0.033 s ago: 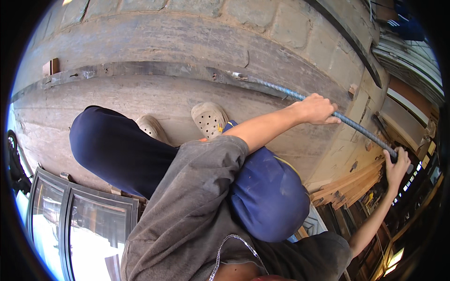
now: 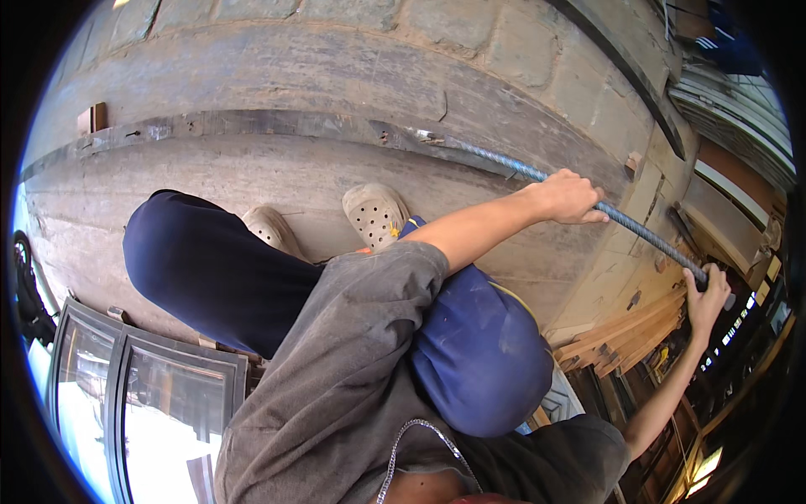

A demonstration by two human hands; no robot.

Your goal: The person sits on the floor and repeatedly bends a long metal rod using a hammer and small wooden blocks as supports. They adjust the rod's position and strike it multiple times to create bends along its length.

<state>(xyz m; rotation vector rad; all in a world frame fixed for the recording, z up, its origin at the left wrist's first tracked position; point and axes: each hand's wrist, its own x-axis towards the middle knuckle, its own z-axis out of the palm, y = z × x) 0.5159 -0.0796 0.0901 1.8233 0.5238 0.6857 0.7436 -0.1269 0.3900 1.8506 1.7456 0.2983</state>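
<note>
A long, blue-grey ribbed steel bar (image 2: 642, 230) slants across the right half of the view. My left hand (image 2: 567, 196) is wrapped round its middle from above. Near its lower right end, my right hand (image 2: 708, 294) grips it with the fingers closed, and a short stub shows past the hand. The bar's far end reaches a long, narrow wooden strip (image 2: 277, 123) that lies across wide boards. Around that tip is a pale, shiny patch; I cannot tell whether the tip is under the strip or against it.
Wide weathered boards (image 2: 227, 172) lie under my feet, in beige clogs (image 2: 375, 216). Stone paving (image 2: 437, 25) runs beyond. A small wood block (image 2: 91, 118) stands far left. Dark-framed window panels (image 2: 117, 378) are at lower left, thin wooden slats (image 2: 625, 336) at right, a dark curved strip (image 2: 625, 67) upper right.
My right hand and the bar's end beside it have shifted very slightly to the left. Both hands keep their hold, and the bar's far tip stays in place.
</note>
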